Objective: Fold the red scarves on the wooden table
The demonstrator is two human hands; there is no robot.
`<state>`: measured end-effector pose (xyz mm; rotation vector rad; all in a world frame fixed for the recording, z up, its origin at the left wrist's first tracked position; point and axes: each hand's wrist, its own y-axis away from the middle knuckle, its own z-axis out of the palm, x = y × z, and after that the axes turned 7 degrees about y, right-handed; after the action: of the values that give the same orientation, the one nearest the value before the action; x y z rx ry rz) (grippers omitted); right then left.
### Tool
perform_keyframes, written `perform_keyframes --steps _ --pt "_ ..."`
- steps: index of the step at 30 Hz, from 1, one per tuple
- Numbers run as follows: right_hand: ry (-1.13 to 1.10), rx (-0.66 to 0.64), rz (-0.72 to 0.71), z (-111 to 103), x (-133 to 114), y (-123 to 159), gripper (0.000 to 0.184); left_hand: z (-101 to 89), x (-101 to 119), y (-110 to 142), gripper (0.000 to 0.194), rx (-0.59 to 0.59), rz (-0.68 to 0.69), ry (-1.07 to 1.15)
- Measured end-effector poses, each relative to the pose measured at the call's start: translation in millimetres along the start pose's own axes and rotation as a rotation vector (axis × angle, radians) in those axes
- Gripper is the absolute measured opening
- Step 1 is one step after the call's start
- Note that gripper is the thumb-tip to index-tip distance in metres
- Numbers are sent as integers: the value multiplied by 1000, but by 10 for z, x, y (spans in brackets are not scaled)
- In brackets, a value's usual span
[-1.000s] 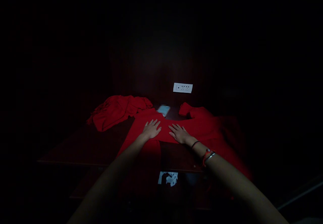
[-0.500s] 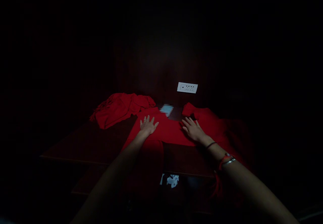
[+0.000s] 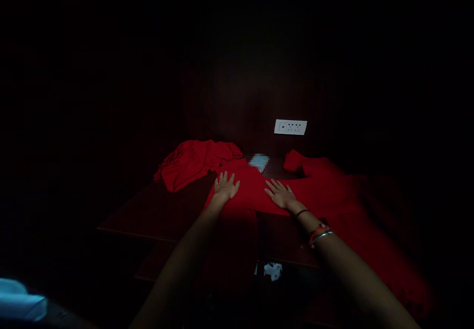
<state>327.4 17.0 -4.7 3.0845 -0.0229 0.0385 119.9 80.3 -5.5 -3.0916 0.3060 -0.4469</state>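
Touching smooth, wide red cloth (image 3: pixel 255 193) draped over dark reddish table (image 3: pixel 163 210) with left hand (image 3: pixel 226 187), right hand (image 3: pixel 281 195), open flat, fingers spread.

red cloth (image 3: pixel 254 195) spread on dk tbl (image 3: pixel 163 205) (pt hangs over)

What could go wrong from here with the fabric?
The smooth, spread red cloth hangs over the dark table's front edge, so it might slip if the left hand and right hand lift. The crumpled, fringed red cloth lies close enough to snag. Dim light may hide creases.
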Motion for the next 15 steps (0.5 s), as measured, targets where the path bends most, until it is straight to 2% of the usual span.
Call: perform_keyframes --steps 4,6,8,10,12,15 --pt "38 -23 98 -38 263 75 57 0 -1 26 59 36 1 5" --pt "54 36 147 -55 282 136 59 -16 14 53 55 105 42 -6" --pt "56 132 100 -58 236 203 60 -32 45 82 50 212 187 -20" --pt "49 146 -41 -50 192 268 60 -34 82 105 48 259 404 -11" --pt "58 71 -125 -47 239 332 60 -13 110 109 49 146 545 7" --pt "159 24 -31 -69 573 450 58 39 123 78 55 -66 544 8"
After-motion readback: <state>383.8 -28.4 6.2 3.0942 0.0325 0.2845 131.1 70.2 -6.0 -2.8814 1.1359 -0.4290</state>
